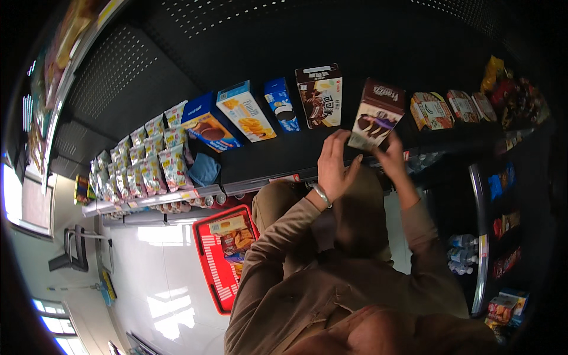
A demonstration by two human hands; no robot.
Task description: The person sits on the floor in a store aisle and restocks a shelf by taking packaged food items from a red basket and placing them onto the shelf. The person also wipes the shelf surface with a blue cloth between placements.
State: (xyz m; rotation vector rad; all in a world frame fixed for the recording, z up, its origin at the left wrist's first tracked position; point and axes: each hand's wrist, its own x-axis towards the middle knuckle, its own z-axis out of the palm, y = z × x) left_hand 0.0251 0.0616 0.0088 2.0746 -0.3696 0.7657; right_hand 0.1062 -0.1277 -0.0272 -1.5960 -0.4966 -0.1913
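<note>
Both my hands are at a brown and cream snack box near the front of a black shelf. My right hand has its fingers at the lower right edge of the box; how firmly it grips is hard to tell. My left hand, with a bracelet at the wrist, is at the lower left corner, thumb and fingers apart. Left of this box stand a brown cocoa snack box, a narrow blue cookie box, a white and blue Franzzi box and a blue and orange box.
A red shopping basket holding packages sits on the floor at the left. Small snack bags stand in rows beside a folded blue cloth. Right are sealed food packs. Water bottles lie lower right.
</note>
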